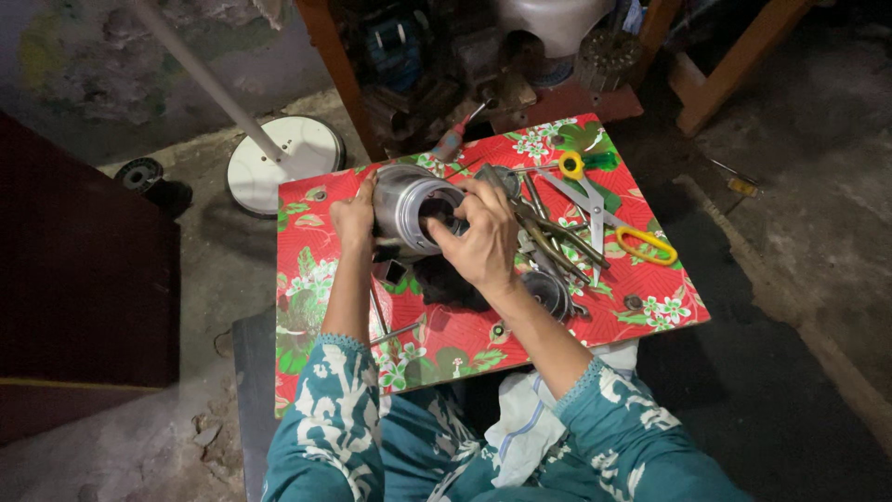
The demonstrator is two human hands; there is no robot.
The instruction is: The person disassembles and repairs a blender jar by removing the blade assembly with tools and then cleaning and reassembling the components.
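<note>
A person in teal-and-white patterned sleeves works over a small bench covered w/ red floral oilcloth, seen from the head cam. The left hand cups the far-left side of a shiny metal cylinder housing, fingers curled against its wall, thumb up near the rim; the housing lies tilted on its side at the bench's upper middle, open mouth facing the person. The right hand reaches over the mouth, fingers bent and closed round the rim's right edge, tips dipping into the opening. Inside the housing: dark, w/ what looks like a dark part at the mouth, but exactly what it is can't be told. Below the housing a black lump rests on the cloth, partly hidden by the right wrist. Just right of the hands, a heap of hand tools incl. brownish pliers and yellow-handled scissors, blades pointing up-left, handles well apart. A round dark metal part sits beside the right forearm. A red-handled screwdriver pokes over the bench's top edge. On the floor, upper left, a white round base w/ a white pole; beyond the bench, a wooden frame and cluttered machine parts, too dim to sort. A pale cloth lies in the lap.
</note>
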